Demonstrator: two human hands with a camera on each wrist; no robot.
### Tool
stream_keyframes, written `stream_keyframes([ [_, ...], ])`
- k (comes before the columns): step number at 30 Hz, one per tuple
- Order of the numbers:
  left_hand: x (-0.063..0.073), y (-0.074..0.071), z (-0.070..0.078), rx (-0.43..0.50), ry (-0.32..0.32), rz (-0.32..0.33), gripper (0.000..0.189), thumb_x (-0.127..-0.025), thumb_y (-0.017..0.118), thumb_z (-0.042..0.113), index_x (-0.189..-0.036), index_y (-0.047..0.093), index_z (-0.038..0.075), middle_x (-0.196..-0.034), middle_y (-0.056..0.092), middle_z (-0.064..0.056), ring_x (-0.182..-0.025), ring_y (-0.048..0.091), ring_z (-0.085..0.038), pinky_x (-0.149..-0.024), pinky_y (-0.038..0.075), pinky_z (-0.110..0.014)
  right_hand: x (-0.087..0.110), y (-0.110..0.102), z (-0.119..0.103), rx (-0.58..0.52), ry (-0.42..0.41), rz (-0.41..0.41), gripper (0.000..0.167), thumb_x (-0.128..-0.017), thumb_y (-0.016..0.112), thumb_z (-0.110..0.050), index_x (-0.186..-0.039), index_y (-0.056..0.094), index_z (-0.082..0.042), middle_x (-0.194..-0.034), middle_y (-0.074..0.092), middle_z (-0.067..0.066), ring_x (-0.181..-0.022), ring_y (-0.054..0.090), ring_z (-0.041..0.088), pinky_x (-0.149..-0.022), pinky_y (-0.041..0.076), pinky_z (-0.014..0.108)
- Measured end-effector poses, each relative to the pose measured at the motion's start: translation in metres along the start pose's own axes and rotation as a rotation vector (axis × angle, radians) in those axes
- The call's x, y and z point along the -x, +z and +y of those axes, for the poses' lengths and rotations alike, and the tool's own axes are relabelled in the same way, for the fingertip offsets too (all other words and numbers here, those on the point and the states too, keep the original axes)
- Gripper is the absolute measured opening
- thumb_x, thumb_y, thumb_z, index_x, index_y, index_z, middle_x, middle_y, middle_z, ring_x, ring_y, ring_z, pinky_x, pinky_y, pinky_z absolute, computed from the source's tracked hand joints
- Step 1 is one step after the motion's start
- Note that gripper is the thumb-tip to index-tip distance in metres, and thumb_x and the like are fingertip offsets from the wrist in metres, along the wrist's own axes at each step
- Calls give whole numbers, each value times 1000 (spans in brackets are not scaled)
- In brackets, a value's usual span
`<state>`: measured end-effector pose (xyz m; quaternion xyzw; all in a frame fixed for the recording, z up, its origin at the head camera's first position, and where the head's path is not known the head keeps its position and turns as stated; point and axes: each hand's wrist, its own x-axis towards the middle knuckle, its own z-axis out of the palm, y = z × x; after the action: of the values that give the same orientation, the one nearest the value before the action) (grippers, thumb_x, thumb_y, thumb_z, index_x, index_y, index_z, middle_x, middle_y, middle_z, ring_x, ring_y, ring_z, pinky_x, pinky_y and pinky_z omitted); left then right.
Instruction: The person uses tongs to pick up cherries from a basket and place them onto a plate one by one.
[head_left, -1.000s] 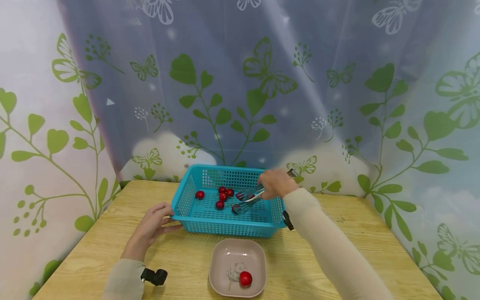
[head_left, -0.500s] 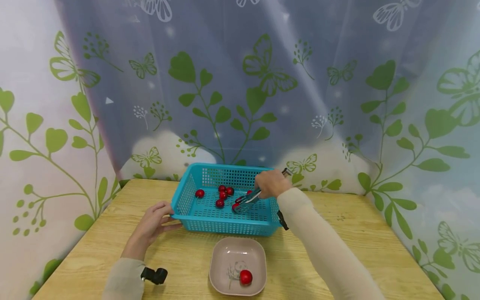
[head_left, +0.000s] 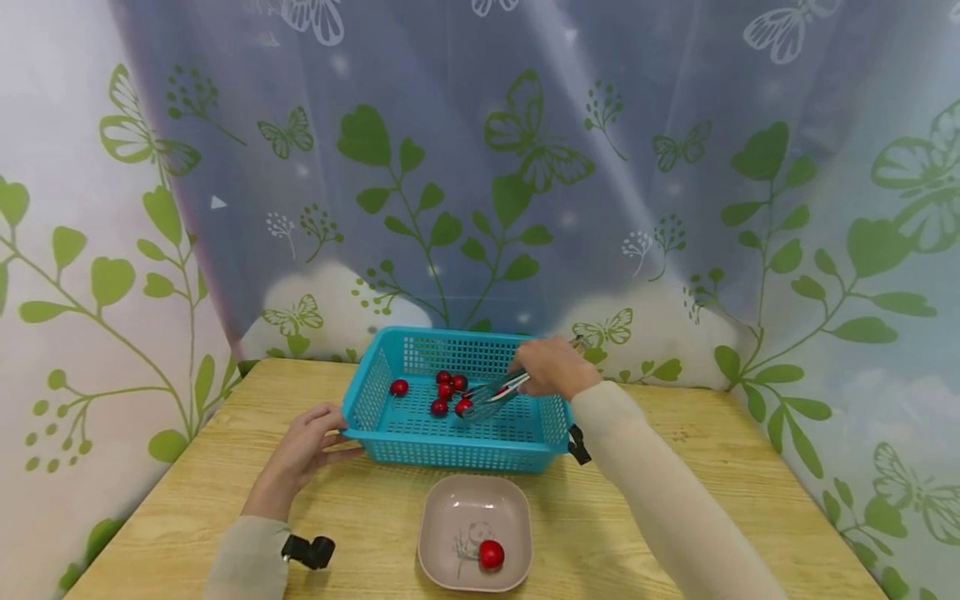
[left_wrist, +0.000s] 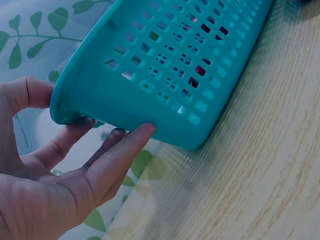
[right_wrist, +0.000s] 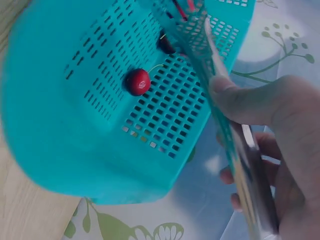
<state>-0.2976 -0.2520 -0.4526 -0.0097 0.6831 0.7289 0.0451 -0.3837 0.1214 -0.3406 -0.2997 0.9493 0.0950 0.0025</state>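
Observation:
My right hand (head_left: 553, 367) grips a pair of tongs (right_wrist: 212, 85) over the right half of a blue plastic basket (head_left: 457, 458). At the tips of the tongs is a cherry (head_left: 463, 407); whether it is clamped I cannot tell. Several more cherries (head_left: 439, 407) lie on the basket floor, one with a stem (right_wrist: 138, 82) in the right wrist view. With thumb over the rim and fingers beneath it, my left hand (left_wrist: 65, 165) holds the basket's left end. In front stands a pinkish square bowl (head_left: 450, 517) with one cherry (head_left: 491, 555) inside.
Everything stands on a wooden table (head_left: 360, 533). A patterned curtain (head_left: 450, 167) hangs right behind the basket, and its raised walls surround the cherries. Bare tabletop shows on both sides of the bowl.
The tongs' arms have come closer together, and their tips have shifted a little left and back, along with the cherry there. The left hand, basket and bowl stay put.

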Motion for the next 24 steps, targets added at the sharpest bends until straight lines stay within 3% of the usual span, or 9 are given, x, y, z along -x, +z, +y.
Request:
stream_keyframes([
  [3, 0, 0, -1, -1, 2, -4, 11, -102, 54, 13, -92, 58, 10, -106, 59, -5, -93, 68, -20, -100, 60, -57, 5, 2, 3, 20, -31, 67, 37, -93, 77, -30, -130, 73, -25, -122, 72, 4, -103, 70, 25, -63, 57, 33],
  [7, -1, 1, -2, 4, 1, -2, 11, -102, 54, 14, -92, 58, 9, -105, 58, -6, -93, 69, -21, -100, 60, -58, 10, 4, 7, 45, -48, 127, 38, -94, 75, -32, -131, 72, -27, -111, 68, 4, -96, 64, 23, -66, 51, 35],
  [14, 0, 1, -1, 0, -1, 5, 11, -103, 55, 15, -96, 60, 7, -106, 59, -6, -94, 68, -21, -100, 60, -57, 25, 3, 9, 9, -60, 218, 36, -93, 76, -33, -129, 73, -29, -91, 58, 1, -69, 42, 16, -55, 26, 26],
  [18, 0, 0, 0, -2, 0, 2, 10, -102, 55, 14, -95, 59, 8, -106, 59, -6, -95, 68, -22, -100, 60, -56, 36, 5, 11, -13, -65, 272, 36, -92, 78, -32, -128, 74, -29, -87, 52, -1, -67, 38, 15, -55, 25, 25],
  [24, 0, -1, 0, -2, 4, -11, 10, -102, 55, 14, -95, 59, 9, -106, 59, -5, -96, 67, -22, -100, 60, -56, 53, 10, 13, -2, -60, 347, 37, -91, 78, -32, -128, 74, -27, -92, 59, 0, -71, 42, 13, -53, 28, 23],
])
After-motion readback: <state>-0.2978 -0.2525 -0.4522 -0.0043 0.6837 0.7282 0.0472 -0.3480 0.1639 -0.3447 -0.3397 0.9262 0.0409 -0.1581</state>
